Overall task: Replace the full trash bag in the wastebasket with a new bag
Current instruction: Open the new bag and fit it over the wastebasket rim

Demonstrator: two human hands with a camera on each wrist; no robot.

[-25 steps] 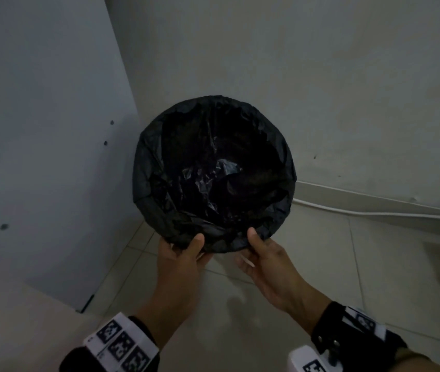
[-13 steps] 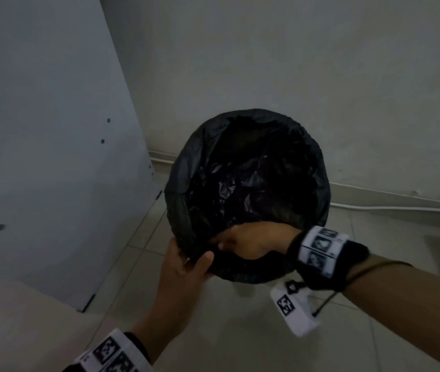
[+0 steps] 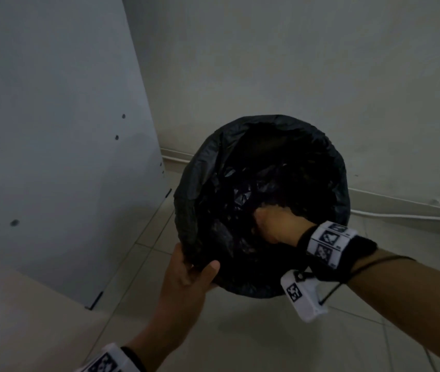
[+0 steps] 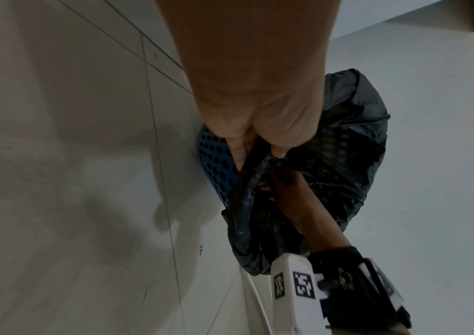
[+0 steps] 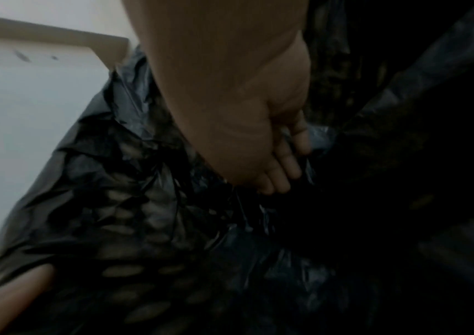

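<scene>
A round wastebasket lined with a black trash bag [image 3: 240, 189] stands in a corner of the floor, its mouth turned toward me. Its blue perforated wall [image 4: 215, 163] shows in the left wrist view below the folded-over plastic. My left hand [image 3: 192, 275] grips the near rim, thumb inside and fingers outside, pinching the bag's edge [image 4: 258, 156]. My right hand [image 3: 275, 224] reaches down inside the bag, and its fingers [image 5: 284, 163] are curled into the crumpled plastic. What lies deeper in the bag is too dark to make out.
A white cabinet panel [image 3: 52, 130] rises close on the left, and a plain wall stands behind the basket. A white cable [image 3: 401, 214] runs along the baseboard at the right. Pale tiled floor [image 3: 240, 331] spreads in front, and a beige surface [image 3: 12, 318] sits at lower left.
My right hand left the near rim and went down inside the bag. The left hand kept its grip on the rim, and the basket now sits lower and further right in view.
</scene>
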